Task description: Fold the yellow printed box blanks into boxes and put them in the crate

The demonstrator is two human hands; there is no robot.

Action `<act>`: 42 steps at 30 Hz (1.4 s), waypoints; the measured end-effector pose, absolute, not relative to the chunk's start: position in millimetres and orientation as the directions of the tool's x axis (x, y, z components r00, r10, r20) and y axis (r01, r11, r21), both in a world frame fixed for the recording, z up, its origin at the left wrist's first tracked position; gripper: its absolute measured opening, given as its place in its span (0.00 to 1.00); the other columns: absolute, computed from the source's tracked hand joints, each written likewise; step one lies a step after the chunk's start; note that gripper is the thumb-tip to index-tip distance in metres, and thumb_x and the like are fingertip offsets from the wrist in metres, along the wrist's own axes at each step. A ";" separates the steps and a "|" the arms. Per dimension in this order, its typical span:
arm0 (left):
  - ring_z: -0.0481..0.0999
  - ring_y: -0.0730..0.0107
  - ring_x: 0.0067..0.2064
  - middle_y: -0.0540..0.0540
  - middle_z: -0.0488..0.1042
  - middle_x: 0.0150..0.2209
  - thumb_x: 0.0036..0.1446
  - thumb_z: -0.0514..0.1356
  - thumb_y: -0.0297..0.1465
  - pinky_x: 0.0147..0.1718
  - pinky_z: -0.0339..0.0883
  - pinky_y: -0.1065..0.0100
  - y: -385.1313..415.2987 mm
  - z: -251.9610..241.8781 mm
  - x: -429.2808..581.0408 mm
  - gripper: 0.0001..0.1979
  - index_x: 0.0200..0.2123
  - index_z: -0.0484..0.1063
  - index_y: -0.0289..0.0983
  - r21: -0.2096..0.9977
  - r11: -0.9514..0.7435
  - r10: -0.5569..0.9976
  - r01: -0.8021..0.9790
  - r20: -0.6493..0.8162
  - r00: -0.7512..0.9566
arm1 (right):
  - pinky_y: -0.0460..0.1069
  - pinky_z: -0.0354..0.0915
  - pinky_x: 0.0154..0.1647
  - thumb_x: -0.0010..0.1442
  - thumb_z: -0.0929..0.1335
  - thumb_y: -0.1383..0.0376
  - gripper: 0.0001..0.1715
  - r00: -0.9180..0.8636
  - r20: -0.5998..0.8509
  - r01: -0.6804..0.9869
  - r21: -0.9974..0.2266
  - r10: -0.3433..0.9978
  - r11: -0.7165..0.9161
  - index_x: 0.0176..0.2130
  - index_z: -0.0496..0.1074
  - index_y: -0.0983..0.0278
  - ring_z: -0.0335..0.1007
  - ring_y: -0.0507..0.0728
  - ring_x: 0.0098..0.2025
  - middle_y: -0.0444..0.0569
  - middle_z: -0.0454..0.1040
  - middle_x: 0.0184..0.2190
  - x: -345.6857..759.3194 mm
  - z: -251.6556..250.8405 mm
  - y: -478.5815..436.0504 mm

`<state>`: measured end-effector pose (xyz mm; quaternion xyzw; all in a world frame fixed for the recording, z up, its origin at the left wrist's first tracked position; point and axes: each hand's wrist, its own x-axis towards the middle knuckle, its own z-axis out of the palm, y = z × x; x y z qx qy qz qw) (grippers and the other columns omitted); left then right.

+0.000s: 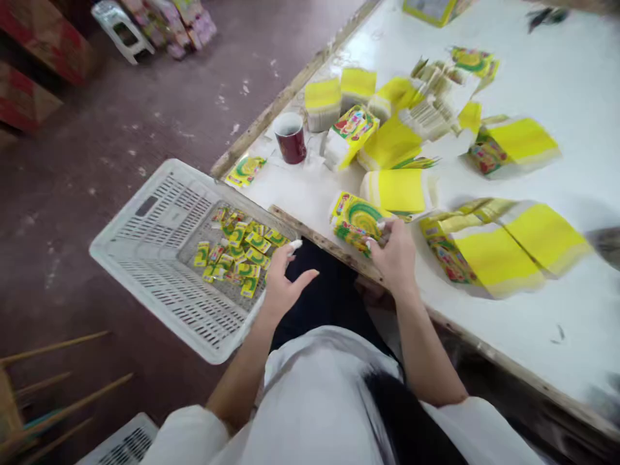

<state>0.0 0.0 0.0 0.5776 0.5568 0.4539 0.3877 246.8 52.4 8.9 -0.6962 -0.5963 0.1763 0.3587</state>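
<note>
My right hand (pixel 394 255) is closed on a small yellow-and-green printed packet (pixel 357 223) at the near edge of the white table (pixel 557 77). My left hand (pixel 283 278) hovers over the near corner of a white slatted crate (pixel 159 258), fingers apart and holding nothing. Several small yellow-green packets (pixel 237 252) lie loose in the crate's bottom.
Stacks of yellow-wrapped packs (pixel 504 248) cover the table's middle and right, blurred by motion. A dark red mug (pixel 290 137) stands near the table's left edge. Another white crate (pixel 121 445) and wooden sticks (pixel 58 387) sit at lower left. Boxes and a stool line the far floor.
</note>
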 end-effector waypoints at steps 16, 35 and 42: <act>0.63 0.74 0.23 0.53 0.62 0.24 0.45 0.54 0.70 0.26 0.67 0.71 21.1 53.7 55.7 0.36 0.28 0.66 0.40 0.821 -0.178 0.904 -0.542 -0.081 -0.419 | 0.47 0.64 0.32 0.54 0.76 0.61 0.24 -0.250 -0.027 -0.041 -0.998 0.968 -0.038 0.45 0.62 0.58 0.63 0.52 0.32 0.40 0.67 0.33 162.1 29.6 -17.3; 0.74 0.48 0.59 0.38 0.72 0.58 0.49 0.73 0.44 0.58 0.68 0.49 13.8 50.7 13.6 0.42 0.63 0.61 0.40 0.838 -0.113 0.921 0.534 -0.113 0.373 | 0.64 0.49 0.70 0.64 0.69 0.69 0.16 -0.292 0.498 0.541 -0.618 0.817 0.570 0.50 0.72 0.54 0.69 0.60 0.52 0.45 0.78 0.45 220.5 38.5 4.7; 0.78 0.53 0.51 0.40 0.75 0.51 0.52 0.70 0.37 0.49 0.73 0.58 3.9 38.7 39.7 0.36 0.60 0.58 0.40 0.661 -0.280 0.951 0.696 0.094 0.294 | 0.63 0.60 0.68 0.60 0.70 0.46 0.44 -0.042 -0.193 -0.264 -0.944 0.980 -0.197 0.67 0.57 0.58 0.63 0.67 0.66 0.56 0.67 0.64 200.1 13.4 -1.5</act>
